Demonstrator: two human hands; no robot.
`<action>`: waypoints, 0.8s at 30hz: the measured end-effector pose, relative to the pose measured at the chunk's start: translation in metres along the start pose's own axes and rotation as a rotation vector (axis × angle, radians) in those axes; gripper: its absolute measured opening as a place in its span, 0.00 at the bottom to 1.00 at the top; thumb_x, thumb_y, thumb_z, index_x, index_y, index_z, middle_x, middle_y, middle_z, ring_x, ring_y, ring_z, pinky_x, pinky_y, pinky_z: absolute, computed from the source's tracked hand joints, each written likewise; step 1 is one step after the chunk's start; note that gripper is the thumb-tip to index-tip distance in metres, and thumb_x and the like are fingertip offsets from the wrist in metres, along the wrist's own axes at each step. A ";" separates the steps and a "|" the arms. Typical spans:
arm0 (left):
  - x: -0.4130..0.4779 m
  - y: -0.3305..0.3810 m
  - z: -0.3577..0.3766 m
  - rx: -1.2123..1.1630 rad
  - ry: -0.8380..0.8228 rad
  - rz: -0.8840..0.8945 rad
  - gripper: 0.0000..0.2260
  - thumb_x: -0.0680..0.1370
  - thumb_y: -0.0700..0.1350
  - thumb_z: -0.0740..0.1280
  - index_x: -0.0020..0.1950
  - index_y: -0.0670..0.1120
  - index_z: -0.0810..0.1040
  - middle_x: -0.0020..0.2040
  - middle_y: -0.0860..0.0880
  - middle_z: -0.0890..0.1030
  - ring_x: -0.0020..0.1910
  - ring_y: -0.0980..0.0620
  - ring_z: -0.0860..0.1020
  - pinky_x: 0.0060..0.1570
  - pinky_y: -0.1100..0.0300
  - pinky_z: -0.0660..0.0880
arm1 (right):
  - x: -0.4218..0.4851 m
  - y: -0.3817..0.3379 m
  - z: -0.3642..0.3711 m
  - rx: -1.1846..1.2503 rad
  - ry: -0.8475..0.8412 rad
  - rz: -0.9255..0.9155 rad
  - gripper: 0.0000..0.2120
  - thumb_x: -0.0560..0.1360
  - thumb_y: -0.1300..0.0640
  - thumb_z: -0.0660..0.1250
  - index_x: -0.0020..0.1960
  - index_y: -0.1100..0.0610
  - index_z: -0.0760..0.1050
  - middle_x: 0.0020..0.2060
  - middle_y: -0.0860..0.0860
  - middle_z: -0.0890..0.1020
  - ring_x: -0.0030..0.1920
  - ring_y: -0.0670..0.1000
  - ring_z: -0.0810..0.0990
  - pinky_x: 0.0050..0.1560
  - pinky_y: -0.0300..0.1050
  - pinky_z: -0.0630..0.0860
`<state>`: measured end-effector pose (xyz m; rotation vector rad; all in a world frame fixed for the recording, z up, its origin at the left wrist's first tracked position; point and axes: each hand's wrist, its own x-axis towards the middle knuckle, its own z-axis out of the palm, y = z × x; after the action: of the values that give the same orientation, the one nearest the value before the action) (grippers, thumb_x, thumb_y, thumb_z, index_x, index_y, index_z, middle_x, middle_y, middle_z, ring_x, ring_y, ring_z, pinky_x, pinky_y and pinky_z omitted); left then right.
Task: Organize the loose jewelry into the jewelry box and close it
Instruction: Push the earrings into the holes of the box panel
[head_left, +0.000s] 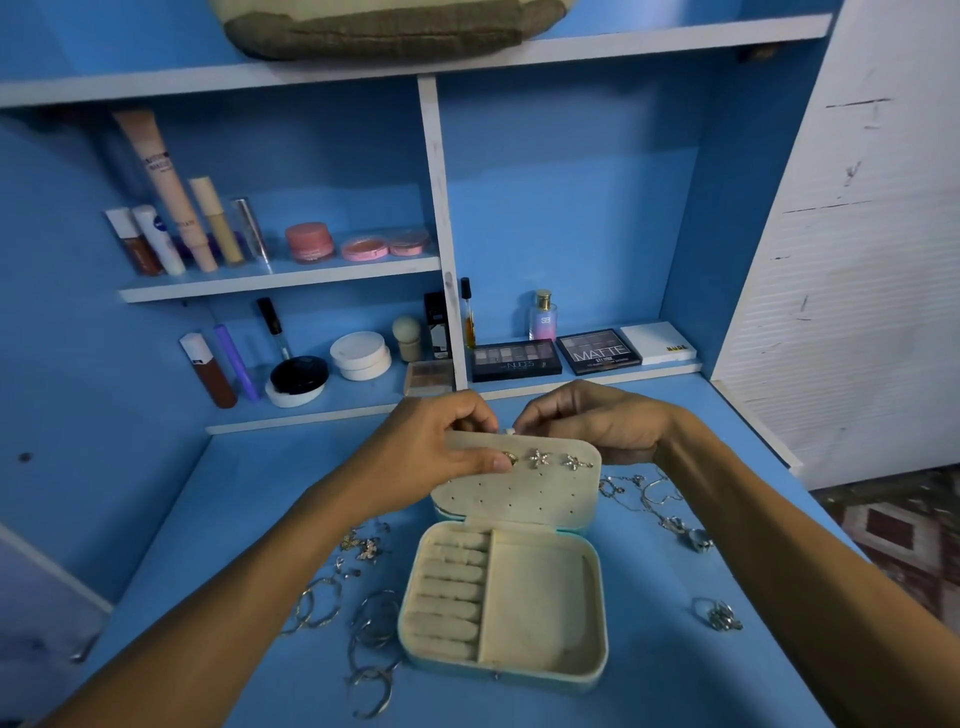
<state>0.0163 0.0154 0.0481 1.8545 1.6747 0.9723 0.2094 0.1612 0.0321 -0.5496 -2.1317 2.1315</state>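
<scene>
Jewelry box is shown open on a blue desk, its lid raised at the far side. Three earrings are pinned in the lid's top row: one beside the left thumb, and two star-shaped ones to its right. The lid is gripped by the left hand, thumb pressed on the front and fingers curled over the top edge. A white bit is pinched by the closed fingertips of the right hand behind that edge. Hoops are seen on the desk left of the box, chains and rings to its right. Cosmetics are ranged on the shelves behind.
</scene>
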 end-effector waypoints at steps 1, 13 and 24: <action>-0.006 0.000 0.001 0.011 0.018 0.027 0.10 0.70 0.51 0.79 0.46 0.51 0.81 0.42 0.54 0.82 0.41 0.55 0.79 0.43 0.61 0.74 | -0.002 -0.003 0.004 -0.069 -0.016 -0.024 0.10 0.74 0.63 0.66 0.53 0.58 0.82 0.47 0.54 0.85 0.42 0.50 0.81 0.45 0.45 0.77; -0.061 -0.015 0.027 0.276 0.255 0.415 0.12 0.77 0.54 0.72 0.47 0.46 0.80 0.43 0.56 0.77 0.41 0.58 0.77 0.42 0.57 0.77 | -0.031 -0.009 0.051 -0.387 0.038 -0.136 0.06 0.79 0.66 0.68 0.52 0.61 0.82 0.43 0.50 0.84 0.43 0.48 0.80 0.47 0.41 0.76; -0.087 -0.039 0.053 0.420 0.417 0.544 0.09 0.78 0.47 0.75 0.49 0.41 0.81 0.44 0.47 0.80 0.41 0.50 0.79 0.43 0.54 0.78 | -0.043 -0.018 0.082 -0.722 0.036 -0.114 0.06 0.77 0.60 0.69 0.47 0.51 0.84 0.42 0.45 0.85 0.43 0.44 0.83 0.48 0.41 0.79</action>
<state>0.0300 -0.0577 -0.0321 2.6207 1.7335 1.3796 0.2215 0.0710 0.0554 -0.4778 -2.7971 1.2333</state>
